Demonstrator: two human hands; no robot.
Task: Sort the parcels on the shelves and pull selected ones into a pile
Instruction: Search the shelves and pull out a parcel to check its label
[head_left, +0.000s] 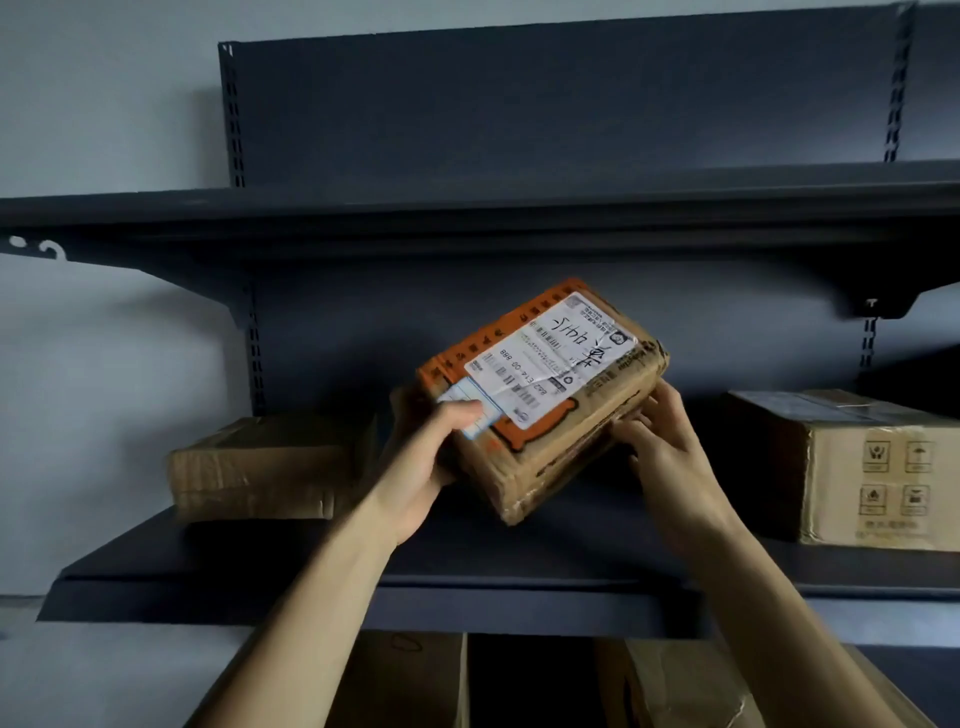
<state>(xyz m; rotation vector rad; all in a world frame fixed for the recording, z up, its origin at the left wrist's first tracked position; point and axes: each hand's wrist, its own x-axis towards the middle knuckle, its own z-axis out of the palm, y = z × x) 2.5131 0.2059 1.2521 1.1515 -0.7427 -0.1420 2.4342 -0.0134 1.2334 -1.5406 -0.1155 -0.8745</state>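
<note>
A brown cardboard parcel (545, 395) with orange print and a white shipping label is held tilted in the air in front of the middle shelf (519, 566). My left hand (426, 462) grips its near left corner, thumb on the label's edge. My right hand (670, 441) holds its right side, fingers curled against the lower edge. The label faces up towards me.
A flat brown box (260, 467) lies on the middle shelf at the left. A taller carton (857, 467) with handling symbols stands at the right. The upper shelf (467, 208) overhangs above. More cartons (675, 686) sit on the level below.
</note>
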